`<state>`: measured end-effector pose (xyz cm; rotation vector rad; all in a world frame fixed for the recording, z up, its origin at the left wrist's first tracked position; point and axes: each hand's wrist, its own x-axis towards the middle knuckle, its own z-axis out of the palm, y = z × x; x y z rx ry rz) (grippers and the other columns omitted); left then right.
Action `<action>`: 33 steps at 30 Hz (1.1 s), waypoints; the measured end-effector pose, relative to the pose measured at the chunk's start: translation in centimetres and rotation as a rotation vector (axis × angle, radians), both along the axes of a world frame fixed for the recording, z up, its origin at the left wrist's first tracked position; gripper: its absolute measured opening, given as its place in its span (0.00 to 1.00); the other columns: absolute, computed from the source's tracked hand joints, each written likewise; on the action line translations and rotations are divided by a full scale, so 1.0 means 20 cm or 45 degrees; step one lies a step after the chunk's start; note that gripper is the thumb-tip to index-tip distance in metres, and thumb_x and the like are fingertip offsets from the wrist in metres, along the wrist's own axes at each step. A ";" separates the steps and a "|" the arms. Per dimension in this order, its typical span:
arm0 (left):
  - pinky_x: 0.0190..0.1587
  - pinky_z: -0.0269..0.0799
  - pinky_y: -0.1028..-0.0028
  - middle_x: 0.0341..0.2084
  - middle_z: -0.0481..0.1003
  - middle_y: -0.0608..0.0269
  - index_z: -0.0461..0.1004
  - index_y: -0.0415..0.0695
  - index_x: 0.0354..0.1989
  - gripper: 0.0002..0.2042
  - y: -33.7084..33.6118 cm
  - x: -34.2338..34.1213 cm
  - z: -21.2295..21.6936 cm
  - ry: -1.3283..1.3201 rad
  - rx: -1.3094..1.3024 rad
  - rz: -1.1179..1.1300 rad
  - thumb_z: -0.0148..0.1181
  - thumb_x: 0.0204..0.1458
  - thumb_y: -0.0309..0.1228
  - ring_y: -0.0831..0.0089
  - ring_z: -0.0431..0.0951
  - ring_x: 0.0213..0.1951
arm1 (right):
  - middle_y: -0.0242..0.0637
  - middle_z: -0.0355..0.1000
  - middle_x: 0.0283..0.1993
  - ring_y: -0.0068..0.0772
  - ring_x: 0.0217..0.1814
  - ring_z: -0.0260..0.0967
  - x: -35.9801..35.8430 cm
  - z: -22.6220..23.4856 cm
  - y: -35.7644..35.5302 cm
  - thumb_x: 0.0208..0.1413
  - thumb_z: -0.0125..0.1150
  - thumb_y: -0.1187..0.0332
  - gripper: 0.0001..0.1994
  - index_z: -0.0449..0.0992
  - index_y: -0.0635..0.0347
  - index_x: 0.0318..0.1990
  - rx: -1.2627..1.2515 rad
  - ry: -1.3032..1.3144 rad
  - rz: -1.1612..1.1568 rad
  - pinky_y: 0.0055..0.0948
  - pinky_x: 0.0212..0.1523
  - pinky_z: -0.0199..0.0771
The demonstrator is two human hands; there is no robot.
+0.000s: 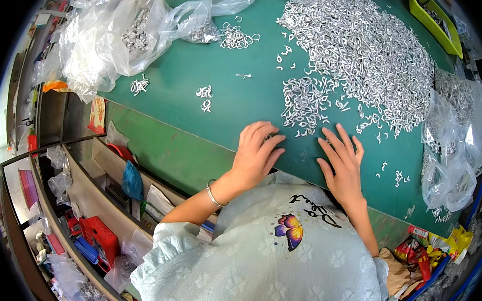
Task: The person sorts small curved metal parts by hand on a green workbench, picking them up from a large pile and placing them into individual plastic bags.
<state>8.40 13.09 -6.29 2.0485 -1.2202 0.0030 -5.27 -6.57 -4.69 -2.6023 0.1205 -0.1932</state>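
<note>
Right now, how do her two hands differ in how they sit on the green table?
The left hand is cupped, fingers curled and bunched over a few small silver pieces; the right hand lies flat with fingers spread, covering nothing visible. The left wears a thin bracelet at the wrist; the right wrist is bare. Both rest near the table's front edge, below the silver pile.

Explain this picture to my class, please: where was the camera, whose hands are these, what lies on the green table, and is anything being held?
The camera sits on the person's head and looks down, so edges bend near the rim. Both bare hands are that person's own. The left hand curls over a few small silver metal pieces; whether it grips them I cannot tell. The right hand lies flat and open on the green table, holding nothing. Just beyond the fingers spreads a big heap of small metal hooks. Clear plastic bags with more pieces lie at the table's edges.
</note>
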 end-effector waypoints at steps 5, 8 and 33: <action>0.54 0.56 0.55 0.46 0.65 0.55 0.71 0.43 0.41 0.17 -0.03 0.09 -0.02 -0.102 0.174 0.198 0.68 0.42 0.27 0.53 0.64 0.53 | 0.32 0.57 0.69 0.44 0.74 0.46 0.09 0.03 0.08 0.51 0.63 0.65 0.26 0.68 0.59 0.59 -0.128 0.105 0.056 0.62 0.65 0.41; 0.51 0.56 0.55 0.44 0.65 0.56 0.70 0.44 0.36 0.13 0.02 0.19 -0.04 -0.203 0.209 0.292 0.67 0.44 0.27 0.55 0.64 0.51 | 0.31 0.56 0.69 0.46 0.74 0.45 0.02 0.02 0.05 0.51 0.63 0.63 0.26 0.68 0.59 0.59 -0.158 0.153 0.029 0.62 0.65 0.40; 0.44 0.60 0.66 0.38 0.71 0.61 0.75 0.42 0.39 0.11 -0.10 -0.13 -0.02 0.201 -0.025 -0.098 0.64 0.45 0.22 0.64 0.70 0.40 | 0.38 0.51 0.71 0.51 0.75 0.39 -0.02 0.07 0.05 0.51 0.62 0.61 0.29 0.65 0.55 0.62 -0.125 0.273 -0.035 0.68 0.65 0.35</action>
